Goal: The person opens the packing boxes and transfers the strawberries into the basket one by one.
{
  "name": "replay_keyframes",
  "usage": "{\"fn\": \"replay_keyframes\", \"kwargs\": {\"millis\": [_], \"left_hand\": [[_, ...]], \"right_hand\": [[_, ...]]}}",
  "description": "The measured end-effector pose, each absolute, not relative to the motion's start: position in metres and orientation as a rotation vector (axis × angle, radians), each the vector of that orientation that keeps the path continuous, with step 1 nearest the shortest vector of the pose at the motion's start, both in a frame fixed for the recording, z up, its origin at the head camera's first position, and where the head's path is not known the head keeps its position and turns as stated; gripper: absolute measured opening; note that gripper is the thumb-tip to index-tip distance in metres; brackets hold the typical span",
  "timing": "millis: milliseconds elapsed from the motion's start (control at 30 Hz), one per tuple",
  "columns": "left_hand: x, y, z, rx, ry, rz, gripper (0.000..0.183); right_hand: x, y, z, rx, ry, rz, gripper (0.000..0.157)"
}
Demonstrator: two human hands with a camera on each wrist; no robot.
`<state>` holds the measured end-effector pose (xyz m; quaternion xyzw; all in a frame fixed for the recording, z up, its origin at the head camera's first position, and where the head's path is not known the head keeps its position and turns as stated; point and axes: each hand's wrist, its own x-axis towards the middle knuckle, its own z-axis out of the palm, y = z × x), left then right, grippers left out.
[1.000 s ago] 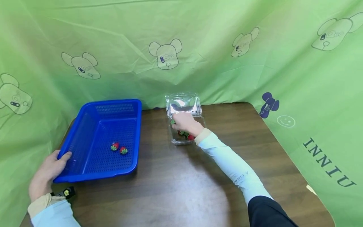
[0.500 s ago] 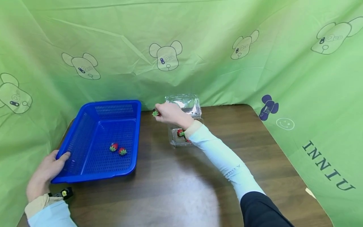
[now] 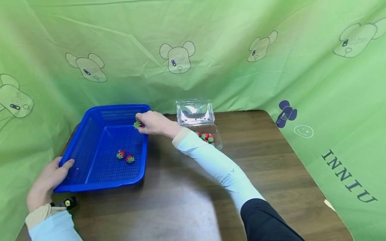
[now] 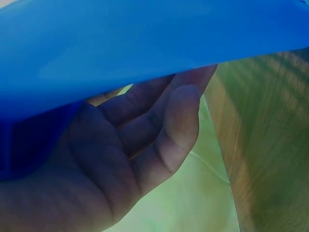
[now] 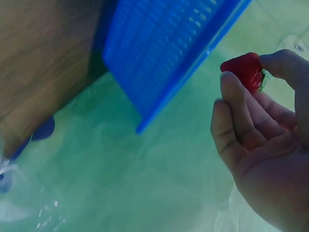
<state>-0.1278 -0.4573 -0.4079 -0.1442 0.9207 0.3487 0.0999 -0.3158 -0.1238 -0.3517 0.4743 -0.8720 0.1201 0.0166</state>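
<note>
My left hand point(image 3: 49, 177) grips the near left corner of a blue plastic basket point(image 3: 99, 187), thumb over the rim and fingers beneath, as the left wrist view shows from below. Two strawberries lie on its floor, a left one point(image 3: 121, 154) and a right one point(image 3: 130, 159). At the basket's far right rim, my right hand point(image 3: 154, 123) pinches a red strawberry point(image 5: 244, 69) between thumb and fingertips; only its green leaves show clearly from the head. Right of the basket stands a clear plastic clamshell box point(image 3: 195, 112), lid up, with several strawberries point(image 3: 205, 136) inside, partly hidden by the right forearm.
The brown wooden table point(image 3: 259, 150) carries basket and box. A green printed curtain point(image 3: 223, 67) hangs around its back and sides, close behind both containers. A dark watch-like band point(image 3: 68, 203) is by the left wrist.
My right hand has lifted a strawberry out of the clamshell box and carried it left to the basket's far right rim. The left hand keeps its grip on the basket.
</note>
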Motion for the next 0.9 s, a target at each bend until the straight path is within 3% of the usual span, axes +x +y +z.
{"fn": "replay_keyframes", "kwargs": {"millis": [400,900], "left_hand": [[-0.13,-0.458,-0.409,-0.397,2.725,0.997,0.064],[-0.129,-0.457,-0.412,-0.42,2.719,1.069,0.061]], "right_hand": [[-0.299,-0.166,-0.375,1.631,-2.765,0.212,0.018],[-0.284,-0.194,-0.403,1.565,-2.917,-0.152,0.013]]}}
